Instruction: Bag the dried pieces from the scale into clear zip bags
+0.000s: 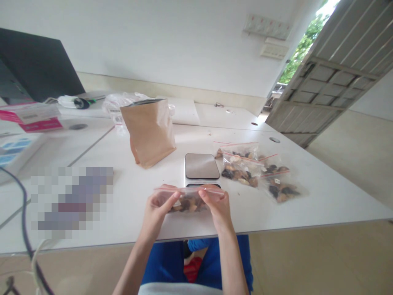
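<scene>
Both my hands hold a small clear zip bag with brown and dark nuts inside, just above the white table's near edge. My left hand pinches the bag's red-lined top at its left end. My right hand pinches the same strip at its right end. Just beyond the bag sits a small digital scale with a grey metal plate. To the right of the scale lie several filled zip bags of the same nuts.
A brown paper pouch stands upright behind the scale, with crumpled clear plastic behind it. A laptop, pink boxes and cables are at the left. An open door is at the right. The white table ends near my lap.
</scene>
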Motion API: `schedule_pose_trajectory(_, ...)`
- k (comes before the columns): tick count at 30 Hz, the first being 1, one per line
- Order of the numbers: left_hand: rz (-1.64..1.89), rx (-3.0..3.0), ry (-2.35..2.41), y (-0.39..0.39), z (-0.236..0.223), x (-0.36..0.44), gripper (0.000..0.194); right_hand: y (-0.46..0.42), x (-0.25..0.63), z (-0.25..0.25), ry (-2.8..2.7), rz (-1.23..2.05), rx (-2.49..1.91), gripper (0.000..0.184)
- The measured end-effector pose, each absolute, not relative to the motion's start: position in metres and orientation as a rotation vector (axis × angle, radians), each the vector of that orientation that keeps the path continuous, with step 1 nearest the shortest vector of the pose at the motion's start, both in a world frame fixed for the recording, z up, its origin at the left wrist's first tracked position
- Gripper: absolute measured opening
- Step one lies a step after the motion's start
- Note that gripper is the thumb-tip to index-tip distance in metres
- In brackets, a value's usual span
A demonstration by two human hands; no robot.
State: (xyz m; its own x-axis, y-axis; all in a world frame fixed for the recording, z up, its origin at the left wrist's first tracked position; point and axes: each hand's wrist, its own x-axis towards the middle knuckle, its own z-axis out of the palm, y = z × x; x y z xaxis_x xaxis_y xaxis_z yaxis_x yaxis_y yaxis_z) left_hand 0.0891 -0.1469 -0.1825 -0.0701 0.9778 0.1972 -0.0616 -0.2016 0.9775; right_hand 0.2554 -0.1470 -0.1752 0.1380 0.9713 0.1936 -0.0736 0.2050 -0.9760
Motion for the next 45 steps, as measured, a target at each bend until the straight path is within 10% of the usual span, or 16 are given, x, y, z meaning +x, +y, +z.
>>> schedule_pose_trajectory(45, 1.472, 1.317, 1.227, -0.144, -0.172, 0.115, 0.026, -0.148, 0.225, -0.171, -1.059, 0.828, -1.009, 0.015)
